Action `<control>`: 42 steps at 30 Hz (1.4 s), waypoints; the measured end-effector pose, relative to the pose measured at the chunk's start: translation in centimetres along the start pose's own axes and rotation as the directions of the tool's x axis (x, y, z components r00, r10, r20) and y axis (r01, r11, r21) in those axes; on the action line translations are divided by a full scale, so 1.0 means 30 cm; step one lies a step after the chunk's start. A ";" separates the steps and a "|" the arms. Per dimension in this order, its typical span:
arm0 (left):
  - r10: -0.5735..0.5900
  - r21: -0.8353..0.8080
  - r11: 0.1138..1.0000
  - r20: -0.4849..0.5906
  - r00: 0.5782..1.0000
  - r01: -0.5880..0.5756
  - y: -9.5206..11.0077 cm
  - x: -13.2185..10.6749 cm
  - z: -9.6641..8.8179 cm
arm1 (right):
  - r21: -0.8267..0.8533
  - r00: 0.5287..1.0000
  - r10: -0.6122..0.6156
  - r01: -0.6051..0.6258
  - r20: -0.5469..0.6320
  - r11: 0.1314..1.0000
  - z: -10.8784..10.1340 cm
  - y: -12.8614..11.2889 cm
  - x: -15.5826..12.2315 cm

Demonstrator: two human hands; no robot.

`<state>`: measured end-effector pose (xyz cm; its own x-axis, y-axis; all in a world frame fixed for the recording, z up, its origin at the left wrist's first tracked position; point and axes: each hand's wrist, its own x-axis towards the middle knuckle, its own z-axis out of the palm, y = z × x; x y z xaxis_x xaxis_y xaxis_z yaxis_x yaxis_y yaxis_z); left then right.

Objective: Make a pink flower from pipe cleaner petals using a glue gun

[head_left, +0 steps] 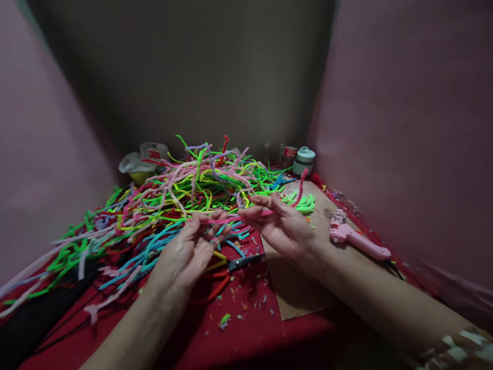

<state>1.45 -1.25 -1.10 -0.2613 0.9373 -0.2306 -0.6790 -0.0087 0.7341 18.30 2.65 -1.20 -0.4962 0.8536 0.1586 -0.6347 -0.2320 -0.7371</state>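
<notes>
Two bare hands work a fuzzy, bright pink pipe-cleaner stem (225,221) above a tabletop (254,334) draped in deep red cloth, the left hand (198,246) pinching one end between thumb and fingers, the right hand (285,226) gripping it farther along as the free tip curls up toward 1 o'clock. From the hands, a tangled heap of fuzzy stems (192,185) in green, yellow, pink, blue and purple crowds the surface from 9 to 12 o'clock, with a crumpled whitish plastic bag (133,163) behind it at 10. A pale teal, lidded round container (304,162) stands at 2 o'clock. At 3 lies a pink plastic glue gun (360,241), past the right forearm, which crosses a flat brown board (296,290) reaching to 5. Dark-bladed scissors (241,262) lie at 6, their handle end partly hidden by the left hand, among tiny multicoloured scraps (224,321).
</notes>
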 end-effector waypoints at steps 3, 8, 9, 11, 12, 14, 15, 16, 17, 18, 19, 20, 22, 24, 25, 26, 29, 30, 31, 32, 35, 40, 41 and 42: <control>0.048 -0.100 0.993 -0.068 0.997 -0.055 0.047 0.007 -0.006 | 0.143 0.998 0.063 -0.062 -0.002 0.988 -0.001 -0.023 0.014; 0.043 -0.130 0.991 0.011 0.999 -0.041 0.065 -0.011 -0.023 | 0.118 0.997 0.073 -0.071 -0.014 0.991 -0.011 -0.030 0.008; 0.062 -0.105 0.993 0.034 0.998 -0.058 0.062 -0.015 -0.026 | 0.102 0.998 0.065 -0.063 -0.014 0.993 -0.014 -0.031 0.007; 0.095 -0.064 0.994 0.073 0.993 -0.091 0.056 -0.022 -0.028 | 0.077 0.998 0.067 -0.065 -0.015 0.995 -0.021 -0.034 0.009; 0.098 -0.052 0.994 0.088 0.991 -0.094 0.054 -0.024 -0.029 | 0.071 0.997 0.072 -0.071 -0.013 0.995 -0.023 -0.037 0.010; 0.105 -0.040 0.994 0.102 0.989 -0.102 0.055 -0.025 -0.030 | 0.072 0.997 0.082 -0.081 -0.008 0.994 -0.025 -0.043 0.012; 0.112 -0.037 0.993 0.105 0.988 -0.109 0.057 -0.025 -0.032 | 0.073 0.996 0.089 -0.088 -0.008 0.993 -0.025 -0.046 0.013; 0.120 -0.028 0.993 0.110 0.987 -0.118 0.060 -0.024 -0.034 | 0.071 0.995 0.100 -0.099 -0.011 0.993 -0.025 -0.049 0.012; 0.133 -0.013 0.991 0.117 0.984 -0.133 0.062 -0.023 -0.038 | 0.063 0.993 0.114 -0.113 -0.020 0.992 -0.025 -0.051 0.011; 0.148 0.011 0.989 0.128 0.981 -0.150 0.065 -0.022 -0.042 | 0.050 0.991 0.128 -0.127 -0.033 0.991 -0.025 -0.051 0.010; 0.162 0.037 0.985 0.142 0.977 -0.169 0.067 -0.021 -0.046 | 0.034 0.989 0.140 -0.139 -0.045 0.990 -0.025 -0.052 0.009; 0.173 0.064 0.981 0.157 0.972 -0.185 0.070 -0.022 -0.050 | 0.018 0.987 0.147 -0.147 -0.056 0.989 -0.025 -0.052 0.008; 0.178 0.109 0.974 0.182 0.967 -0.200 0.074 -0.024 -0.058 | -0.004 0.985 0.157 -0.158 -0.078 0.987 -0.027 -0.051 0.008; 0.159 0.133 0.974 0.186 0.970 -0.185 0.078 -0.030 -0.063 | -0.008 0.981 0.170 -0.172 -0.098 0.985 -0.031 -0.053 0.013; 0.151 0.137 0.974 0.187 0.971 -0.178 0.081 -0.033 -0.063 | -0.008 0.979 0.174 -0.176 -0.108 0.984 -0.032 -0.054 0.016; 0.149 0.137 0.975 0.187 0.971 -0.176 0.084 -0.036 -0.063 | -0.010 0.978 0.174 -0.176 -0.115 0.984 -0.033 -0.057 0.019; 0.185 0.123 0.970 0.190 0.964 -0.211 0.095 -0.047 -0.053 | -0.006 0.985 0.139 -0.140 -0.106 0.990 -0.034 -0.070 0.025; 0.210 0.117 0.965 0.192 0.959 -0.234 0.100 -0.050 -0.049 | 0.003 0.988 0.123 -0.123 -0.095 0.992 -0.034 -0.076 0.026; 0.236 0.108 0.960 0.194 0.952 -0.259 0.107 -0.052 -0.045 | 0.014 0.990 0.109 -0.108 -0.087 0.994 -0.035 -0.085 0.025; 0.265 0.096 0.953 0.197 0.944 -0.287 0.115 -0.053 -0.042 | 0.023 0.991 0.097 -0.096 -0.087 0.995 -0.036 -0.095 0.024; 0.362 0.021 0.928 0.177 0.915 -0.371 0.157 -0.056 -0.048 | 0.021 0.992 0.064 -0.062 -0.113 0.998 -0.051 -0.135 0.023; 0.420 -0.175 0.892 -0.019 0.907 -0.416 0.251 -0.077 -0.071 | 0.099 0.972 -0.035 0.059 -0.231 0.993 -0.096 -0.164 0.029; 0.419 -0.209 0.884 -0.045 0.907 -0.419 0.264 -0.082 -0.071 | 0.114 0.970 -0.007 0.036 -0.243 0.993 -0.098 -0.153 0.027; 0.417 -0.241 0.876 -0.061 0.907 -0.419 0.275 -0.085 -0.068 | 0.122 0.969 0.039 -0.009 -0.245 0.993 -0.095 -0.135 0.020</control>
<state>-4.87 -4.43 4.24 -0.5616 0.8254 0.0581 -0.6505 -0.4838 0.5855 22.27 5.44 0.00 -0.3600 0.9323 -0.0357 -0.6977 -0.2945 -0.6530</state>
